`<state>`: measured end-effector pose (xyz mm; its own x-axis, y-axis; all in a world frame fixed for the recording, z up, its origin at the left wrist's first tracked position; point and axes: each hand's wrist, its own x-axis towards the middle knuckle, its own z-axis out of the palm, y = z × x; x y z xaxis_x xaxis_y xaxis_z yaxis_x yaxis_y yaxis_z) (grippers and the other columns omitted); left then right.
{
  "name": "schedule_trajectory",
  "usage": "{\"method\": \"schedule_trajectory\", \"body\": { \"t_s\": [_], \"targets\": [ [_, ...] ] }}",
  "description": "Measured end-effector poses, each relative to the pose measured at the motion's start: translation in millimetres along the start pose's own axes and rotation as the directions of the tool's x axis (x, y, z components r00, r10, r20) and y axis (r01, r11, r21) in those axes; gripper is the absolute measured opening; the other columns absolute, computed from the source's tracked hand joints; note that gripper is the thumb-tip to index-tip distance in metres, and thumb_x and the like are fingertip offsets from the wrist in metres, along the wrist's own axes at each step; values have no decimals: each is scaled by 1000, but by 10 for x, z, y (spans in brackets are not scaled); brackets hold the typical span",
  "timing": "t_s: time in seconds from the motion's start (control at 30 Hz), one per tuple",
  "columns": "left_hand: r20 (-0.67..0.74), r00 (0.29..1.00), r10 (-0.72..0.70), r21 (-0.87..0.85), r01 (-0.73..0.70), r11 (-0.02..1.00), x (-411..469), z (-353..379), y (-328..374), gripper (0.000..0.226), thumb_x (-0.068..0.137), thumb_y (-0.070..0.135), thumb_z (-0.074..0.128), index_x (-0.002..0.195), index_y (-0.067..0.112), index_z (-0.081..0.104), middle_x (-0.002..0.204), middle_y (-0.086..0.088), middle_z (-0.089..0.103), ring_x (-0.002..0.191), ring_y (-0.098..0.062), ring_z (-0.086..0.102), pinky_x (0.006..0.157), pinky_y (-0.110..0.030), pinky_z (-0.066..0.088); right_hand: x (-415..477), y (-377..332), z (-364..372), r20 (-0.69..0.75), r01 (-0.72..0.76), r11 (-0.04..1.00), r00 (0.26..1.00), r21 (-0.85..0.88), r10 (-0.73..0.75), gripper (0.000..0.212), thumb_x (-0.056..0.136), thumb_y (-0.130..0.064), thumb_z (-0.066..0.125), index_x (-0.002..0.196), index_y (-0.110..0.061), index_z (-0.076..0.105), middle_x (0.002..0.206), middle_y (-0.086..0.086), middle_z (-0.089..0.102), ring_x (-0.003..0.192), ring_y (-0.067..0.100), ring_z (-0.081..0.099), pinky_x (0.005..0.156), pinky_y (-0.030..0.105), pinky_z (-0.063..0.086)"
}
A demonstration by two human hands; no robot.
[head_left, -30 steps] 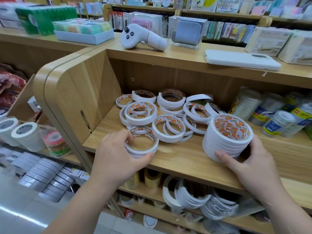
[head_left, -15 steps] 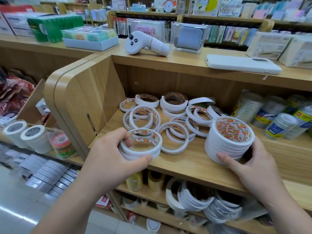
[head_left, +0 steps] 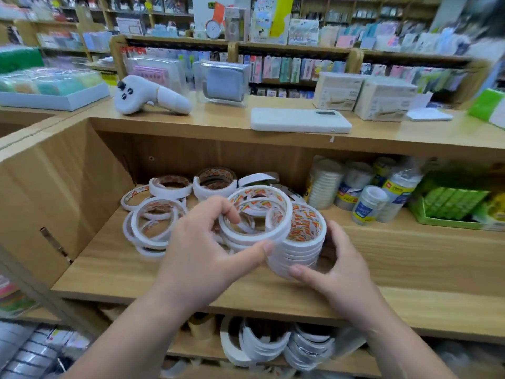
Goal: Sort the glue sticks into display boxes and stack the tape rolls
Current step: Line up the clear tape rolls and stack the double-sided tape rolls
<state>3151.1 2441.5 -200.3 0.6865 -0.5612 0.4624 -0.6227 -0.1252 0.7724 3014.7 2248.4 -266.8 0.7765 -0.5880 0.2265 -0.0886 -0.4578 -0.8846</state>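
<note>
Left hand (head_left: 207, 258) pinches thin tape rolls (head_left: 257, 214), tilted, touching top of 1 stack (head_left: 300, 247); right hand (head_left: 341, 274) curls round that stack near shelf (head_left: 123, 272) front edge. Bare board front-left; loose rolls (head_left: 155, 222) behind.

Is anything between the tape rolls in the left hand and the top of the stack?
Nothing visible. The left hand holds the tape rolls tilted over one edge of the stack, which the right hand grips; its visible top is bare.

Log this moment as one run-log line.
left hand: grips thin tape rolls, tilted at stack top | right hand: grips tape stack on shelf | loose tape rolls: left of stack
</note>
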Motion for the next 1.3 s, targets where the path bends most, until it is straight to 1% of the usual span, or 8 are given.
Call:
{"method": "schedule_trajectory", "body": {
  "t_s": [0.17, 0.27, 0.37, 0.5, 0.67, 0.83, 1.0, 1.3],
  "targets": [
    [131, 987, 88, 36, -93, 995, 219, 426, 41, 44, 68, 53, 81, 84, 28, 50, 87, 8, 59, 88, -13, 59, 71, -32, 49, 39, 74, -193, -46, -17, 903, 998, 430, 41, 83, 70, -69, 74, 134, -19, 56, 131, 1, 67, 123, 18, 62, 101, 34, 50],
    [170, 979, 117, 89, -134, 987, 238, 547, -3, 44, 67, 52, 80, 86, 26, 50, 90, 12, 61, 92, -9, 59, 71, -30, 49, 139, 2, -292, -15, 52, 929, 999, 367, -50, 56, 87, -37, 68, 136, -14, 56, 130, 0, 67, 121, 11, 62, 100, 27, 51],
    [137, 981, 139, 103, -154, 983, 201, 590, -5, 44, 67, 48, 82, 88, 24, 52, 93, 14, 63, 95, -9, 61, 70, -24, 49, 272, -22, -343, 84, 74, 942, 991, 328, -107, 58, 89, -25, 71, 141, -12, 51, 136, -2, 63, 124, 6, 59, 102, 24, 49],
    [106, 989, 100, 74, -108, 991, 163, 620, 14, 56, 66, 44, 88, 108, 34, 53, 106, 22, 64, 102, -1, 65, 74, -15, 53, 352, 41, -293, 160, 116, 960, 974, 256, -161, 70, 84, -40, 77, 145, -22, 49, 143, -4, 56, 130, 9, 55, 107, 34, 48],
    [151, 988, -41, -46, 49, 998, 96, 762, -13, 85, 65, 51, 82, 138, 42, 38, 130, 28, 56, 124, 3, 54, 97, -15, 44, 362, 141, -274, 119, 172, 952, 971, 253, -208, 76, 80, -58, 73, 143, -22, 51, 142, -6, 57, 132, 12, 54, 108, 44, 47],
    [-11, 929, -369, -555, 302, 775, 48, 1049, -17, 56, 90, 54, 49, 140, 31, 51, 134, 7, 64, 126, -11, 59, 111, -43, 42, 320, 36, -85, 106, -82, 778, 994, 622, 20, 65, 88, -69, 41, 138, -28, 51, 141, -9, 59, 132, 3, 52, 119, 39, 34],
    [-123, 890, -439, -626, 273, 730, 76, 1213, 69, 37, 109, 20, 30, 127, 21, 63, 117, 7, 73, 113, -6, 65, 95, -25, 52, 357, -153, 123, 69, -137, 739, 990, 659, 122, 34, 107, -36, 36, 130, -28, 61, 120, -9, 71, 112, 1, 65, 98, 22, 50],
    [-173, 903, -394, -489, 269, 830, 134, 1274, 43, 41, 109, 34, 29, 125, 17, 64, 115, 4, 71, 109, -5, 65, 100, -31, 53, 411, -168, 88, 46, -125, 777, 991, 617, 123, 34, 109, -22, 32, 122, -22, 64, 113, -2, 74, 108, 6, 68, 89, 18, 53]
  ]
}}
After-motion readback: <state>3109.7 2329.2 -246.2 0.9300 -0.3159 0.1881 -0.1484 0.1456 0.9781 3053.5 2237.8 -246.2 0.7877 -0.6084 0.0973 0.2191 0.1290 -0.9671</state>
